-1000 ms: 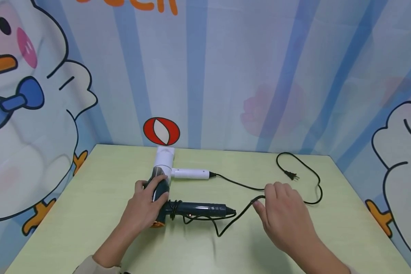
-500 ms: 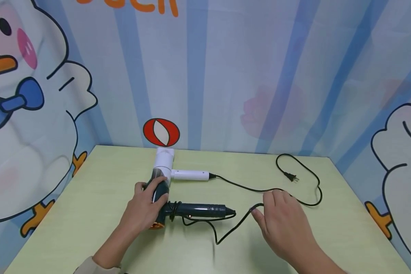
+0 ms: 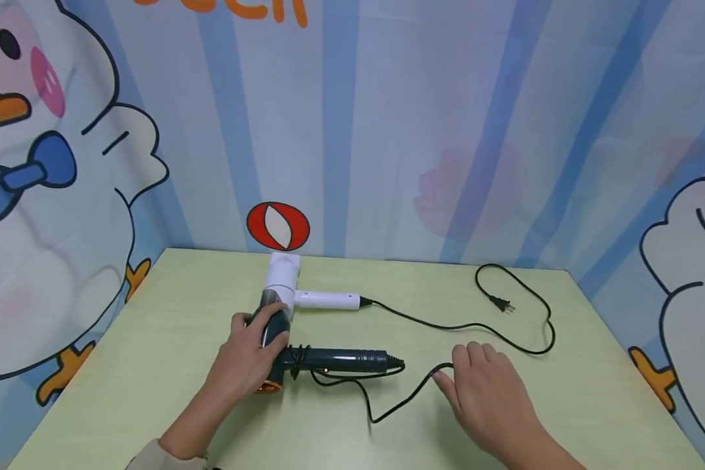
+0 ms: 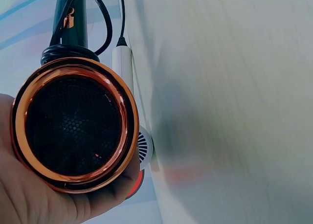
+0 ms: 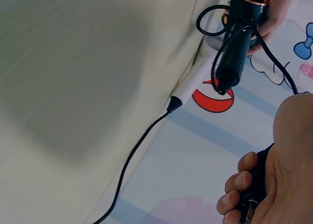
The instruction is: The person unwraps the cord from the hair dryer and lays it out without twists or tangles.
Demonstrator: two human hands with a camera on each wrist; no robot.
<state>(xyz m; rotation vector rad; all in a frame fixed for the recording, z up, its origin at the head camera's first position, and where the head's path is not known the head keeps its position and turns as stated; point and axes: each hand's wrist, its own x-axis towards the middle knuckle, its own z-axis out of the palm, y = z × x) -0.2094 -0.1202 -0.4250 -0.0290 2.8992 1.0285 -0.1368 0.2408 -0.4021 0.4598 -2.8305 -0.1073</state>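
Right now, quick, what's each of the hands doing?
Left hand: closed around the body of the dark hair dryer.
Right hand: closed, holding that dryer's black cord.

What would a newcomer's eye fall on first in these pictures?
The big cartoon duck on the backdrop, at the head view's left edge, probably catches the eye first. Next comes the dark hair dryer in the left grip, in front of a white hair dryer, its copper rim looming large in the left wrist view. Further right, the right grip holds the dark dryer's black cord.
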